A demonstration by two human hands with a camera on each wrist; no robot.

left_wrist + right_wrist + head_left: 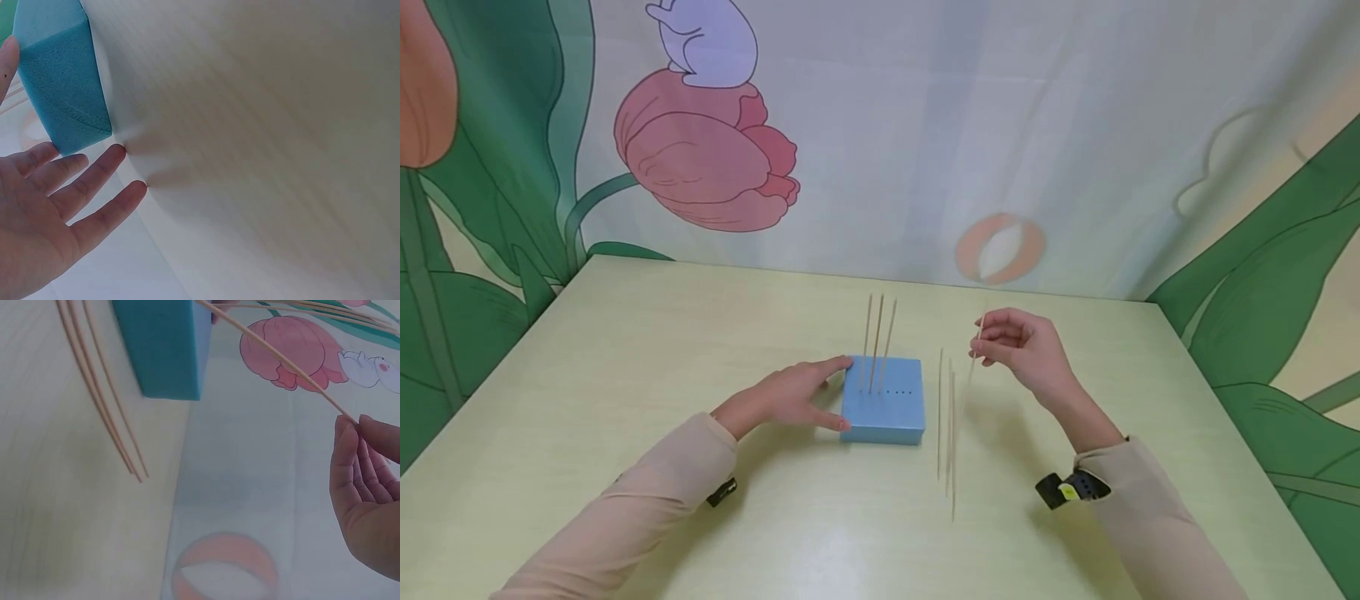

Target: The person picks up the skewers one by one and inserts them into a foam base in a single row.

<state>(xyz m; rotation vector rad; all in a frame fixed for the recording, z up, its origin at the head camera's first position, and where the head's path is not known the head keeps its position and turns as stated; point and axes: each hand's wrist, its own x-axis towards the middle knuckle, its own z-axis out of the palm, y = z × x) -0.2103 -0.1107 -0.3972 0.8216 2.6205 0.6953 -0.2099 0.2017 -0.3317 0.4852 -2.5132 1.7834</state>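
A light-blue foam block [883,418] lies on the table with three thin bamboo sticks [881,333] standing upright in its top. To their right runs a row of several small holes [899,392]. My left hand [786,393] is at the block's left side, fingers straight and spread, with thumb and index finger touching its near and far corners. Between thumb and fingertips, my right hand [1028,348] pinches one bamboo stick [284,362] near its upper end, to the right of the block. The stick slants down from the fingers in the head view.
Three loose bamboo sticks [100,394] lie side by side on the table, just right of the block. Behind the table [700,333] hangs a curtain [880,150] printed with flowers and leaves. A strap with a black device [1060,490] sits at the right wrist.
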